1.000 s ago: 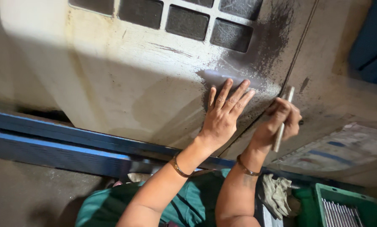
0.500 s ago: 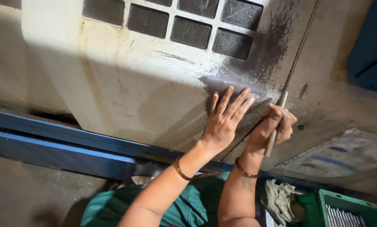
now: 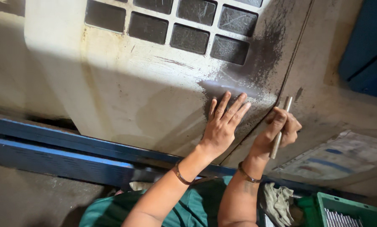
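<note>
My left hand (image 3: pixel 221 125) lies flat, fingers spread, on a dirty cream-coloured panel (image 3: pixel 125 92), just below a sooty black smear (image 3: pixel 264 59). My right hand (image 3: pixel 279 130) is closed around a thin metal rod (image 3: pixel 280 128), whose upper end rests near a dark seam (image 3: pixel 296 50) that runs down the panel's right side. A grid of dark square openings (image 3: pixel 184 27) sits higher up the panel. Both wrists wear thin bangles.
A blue metal beam (image 3: pixel 58 153) runs along the panel's lower edge. A green plastic crate (image 3: pixel 346 210) with metal parts and a crumpled rag (image 3: pixel 279 201) lie at lower right. A blue object (image 3: pixel 365 46) is at upper right. My green clothing shows at the bottom.
My left hand has slid slightly left and down on the panel. My right hand has brought the rod closer to the seam and tilted it more upright.
</note>
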A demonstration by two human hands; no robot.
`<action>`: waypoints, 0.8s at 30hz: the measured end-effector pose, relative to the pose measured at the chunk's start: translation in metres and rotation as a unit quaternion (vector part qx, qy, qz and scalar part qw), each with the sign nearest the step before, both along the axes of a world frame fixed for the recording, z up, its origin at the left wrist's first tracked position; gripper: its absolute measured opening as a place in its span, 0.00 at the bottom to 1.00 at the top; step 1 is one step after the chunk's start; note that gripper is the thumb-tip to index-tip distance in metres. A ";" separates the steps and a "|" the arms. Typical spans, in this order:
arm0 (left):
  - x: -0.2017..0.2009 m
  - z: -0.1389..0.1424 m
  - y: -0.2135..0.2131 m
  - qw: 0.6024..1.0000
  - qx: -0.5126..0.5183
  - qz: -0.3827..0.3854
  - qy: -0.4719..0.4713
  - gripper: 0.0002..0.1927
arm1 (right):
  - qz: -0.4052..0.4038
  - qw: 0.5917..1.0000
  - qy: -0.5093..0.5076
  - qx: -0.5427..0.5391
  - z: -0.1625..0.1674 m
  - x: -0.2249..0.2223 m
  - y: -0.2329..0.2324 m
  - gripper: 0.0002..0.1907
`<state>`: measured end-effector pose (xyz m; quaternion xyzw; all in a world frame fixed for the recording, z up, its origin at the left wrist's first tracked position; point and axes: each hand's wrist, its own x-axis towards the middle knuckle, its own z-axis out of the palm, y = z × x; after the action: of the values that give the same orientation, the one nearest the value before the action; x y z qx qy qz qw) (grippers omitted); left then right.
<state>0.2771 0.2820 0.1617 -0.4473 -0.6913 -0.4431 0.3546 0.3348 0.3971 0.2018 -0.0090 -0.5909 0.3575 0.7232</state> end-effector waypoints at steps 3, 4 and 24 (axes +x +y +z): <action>-0.001 -0.001 0.001 1.000 0.003 0.011 0.011 0.35 | -0.099 0.989 -0.043 0.101 0.001 0.001 -0.002 0.17; -0.001 -0.001 0.001 1.000 -0.004 0.010 0.007 0.35 | -0.147 0.976 -0.066 0.148 0.001 0.001 -0.002 0.18; 0.002 -0.003 -0.002 1.000 -0.004 -0.004 0.000 0.38 | -0.079 0.995 -0.039 0.037 -0.012 0.007 0.039 0.18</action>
<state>0.2790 0.2799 0.1591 -0.4517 -0.6915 -0.4416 0.3504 0.3413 0.4361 0.1896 -0.0427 -0.6294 0.2763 0.7251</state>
